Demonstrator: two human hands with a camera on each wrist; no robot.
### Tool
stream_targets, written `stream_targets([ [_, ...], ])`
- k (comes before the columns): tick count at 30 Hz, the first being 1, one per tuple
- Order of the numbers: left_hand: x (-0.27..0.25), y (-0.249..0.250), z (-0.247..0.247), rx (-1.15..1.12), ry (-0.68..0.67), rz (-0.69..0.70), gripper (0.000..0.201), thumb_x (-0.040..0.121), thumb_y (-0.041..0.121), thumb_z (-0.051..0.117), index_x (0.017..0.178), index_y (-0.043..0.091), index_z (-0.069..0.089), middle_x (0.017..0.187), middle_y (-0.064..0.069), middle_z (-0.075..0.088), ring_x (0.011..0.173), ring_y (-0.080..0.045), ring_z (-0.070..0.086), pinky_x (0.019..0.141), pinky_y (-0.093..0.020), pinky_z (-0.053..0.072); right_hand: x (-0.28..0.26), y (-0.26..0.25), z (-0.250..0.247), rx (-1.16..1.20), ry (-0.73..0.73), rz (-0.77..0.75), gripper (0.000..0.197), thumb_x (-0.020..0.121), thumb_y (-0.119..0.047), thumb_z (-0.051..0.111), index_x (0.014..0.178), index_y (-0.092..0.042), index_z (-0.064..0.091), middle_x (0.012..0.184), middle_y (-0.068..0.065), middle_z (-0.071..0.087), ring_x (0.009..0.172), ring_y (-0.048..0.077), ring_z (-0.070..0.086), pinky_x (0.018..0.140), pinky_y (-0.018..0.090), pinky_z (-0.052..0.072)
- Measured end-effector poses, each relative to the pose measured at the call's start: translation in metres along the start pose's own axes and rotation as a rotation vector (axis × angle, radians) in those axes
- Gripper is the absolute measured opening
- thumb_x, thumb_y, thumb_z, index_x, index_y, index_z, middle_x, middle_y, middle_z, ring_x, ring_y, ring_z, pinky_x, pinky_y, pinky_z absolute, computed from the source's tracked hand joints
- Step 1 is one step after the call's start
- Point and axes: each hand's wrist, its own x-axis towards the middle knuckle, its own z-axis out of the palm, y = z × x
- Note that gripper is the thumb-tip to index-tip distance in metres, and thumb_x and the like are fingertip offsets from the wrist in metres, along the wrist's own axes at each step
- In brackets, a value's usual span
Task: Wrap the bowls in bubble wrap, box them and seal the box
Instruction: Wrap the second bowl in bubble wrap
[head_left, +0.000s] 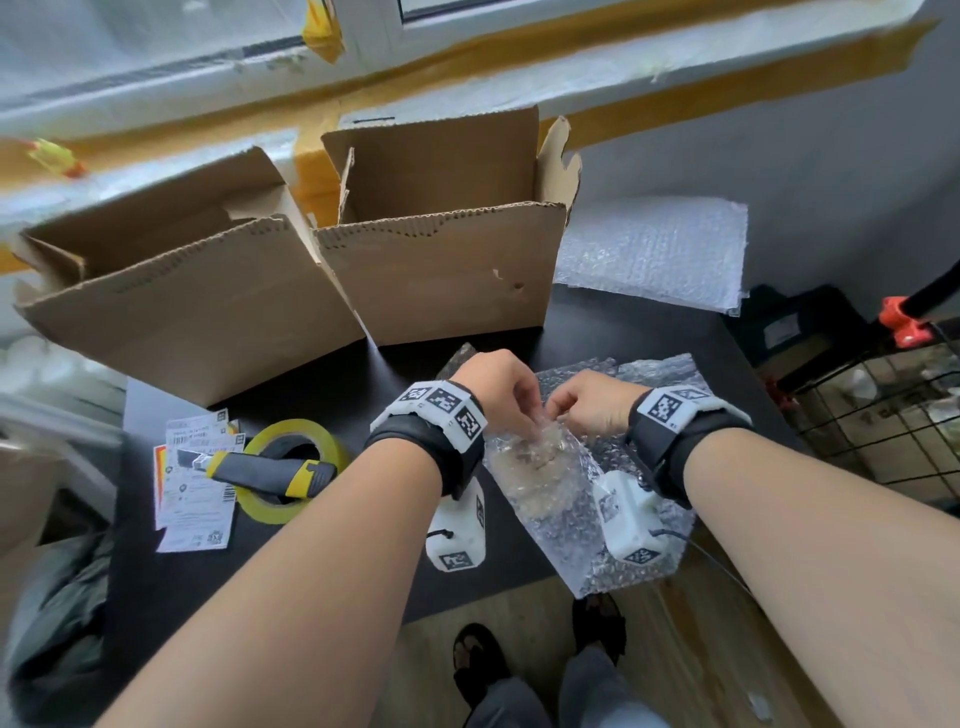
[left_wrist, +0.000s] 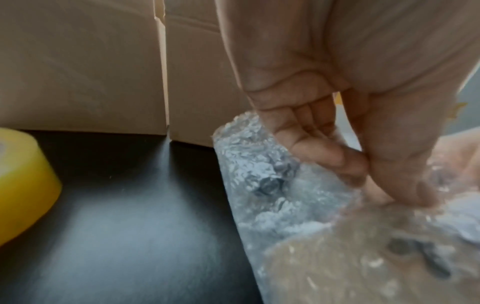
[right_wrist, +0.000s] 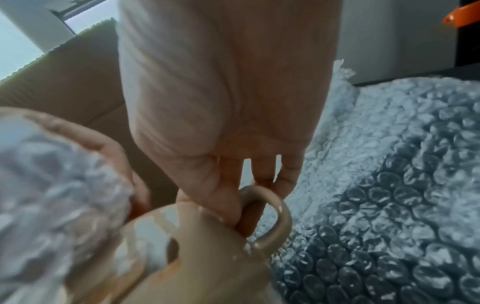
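A beige ceramic bowl (right_wrist: 202, 257) with a loop handle (right_wrist: 280, 216) lies on a bubble wrap sheet (head_left: 613, 551) at the black table's front edge. In the head view the bowl (head_left: 535, 467) shows dimly through the wrap folded over it. My left hand (head_left: 511, 395) pinches that wrap (left_wrist: 259, 174) between thumb and fingers (left_wrist: 335, 156), lifting it over the bowl (left_wrist: 337, 267). My right hand (head_left: 587, 405) pinches the bowl's handle, a finger (right_wrist: 246, 218) tucked through the loop. An open cardboard box (head_left: 441, 275) stands just behind the hands.
A second open box (head_left: 171, 306) stands at the left. A yellow tape roll (head_left: 270, 506) with a utility knife (head_left: 260, 470) across it and paper labels (head_left: 192, 499) lie front left. Spare bubble wrap (head_left: 654, 249) lies at the back right. A wire basket (head_left: 883, 415) is beside the table.
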Motion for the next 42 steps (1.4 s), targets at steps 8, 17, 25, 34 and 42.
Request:
stream_targets([
  [8,0.014,0.009,0.012,-0.073,-0.126,-0.142,0.028,0.08,0.024,0.074,0.072,0.019,0.048,0.059,0.004,0.061,0.047,-0.01,0.062,0.043,-0.016,0.042,0.001,0.025,-0.003,0.113,0.183,0.041,0.018,0.074,0.001,0.071,0.075,-0.016,0.065,0.073,0.003,0.066,0.061,0.016,0.062,0.064,0.03,0.053],
  [17,0.029,0.034,0.02,0.017,-0.135,-0.327,0.017,0.074,0.019,0.072,0.071,0.013,0.057,0.077,-0.009,0.073,0.075,-0.027,0.072,0.071,-0.041,0.059,-0.025,0.019,-0.046,0.154,0.296,-0.033,0.008,0.079,-0.015,0.073,0.073,-0.019,0.071,0.07,-0.002,0.067,0.065,0.012,0.06,0.056,0.027,0.05],
  [25,0.042,0.026,0.023,-0.205,-0.281,-0.532,0.016,0.072,0.015,0.073,0.064,0.003,0.066,0.059,-0.011,0.068,0.058,-0.024,0.067,0.072,-0.041,0.059,-0.051,-0.009,-0.034,-0.162,-0.248,0.008,0.052,0.074,-0.025,0.083,0.118,-0.015,0.058,0.105,-0.007,0.058,0.094,0.011,0.058,0.084,0.033,0.055],
  [34,0.03,0.02,0.013,-0.684,-0.284,-0.768,0.03,0.101,0.013,0.043,0.074,0.009,0.054,0.034,0.003,0.043,0.021,-0.005,0.037,0.029,-0.009,0.027,-0.04,0.0,-0.009,-0.307,-0.137,0.038,0.089,0.047,-0.046,0.089,0.119,-0.034,0.039,0.108,-0.008,0.058,0.096,0.016,0.06,0.088,0.043,0.052],
  [42,0.023,0.009,0.016,-0.865,-0.201,-0.794,0.025,0.098,0.01,0.05,0.073,0.008,0.054,0.038,-0.002,0.047,0.025,-0.006,0.041,0.035,-0.011,0.036,-0.03,0.0,-0.013,-0.235,-0.183,0.083,0.081,0.054,-0.039,0.088,0.122,-0.034,0.045,0.114,-0.006,0.058,0.101,0.017,0.059,0.089,0.038,0.053],
])
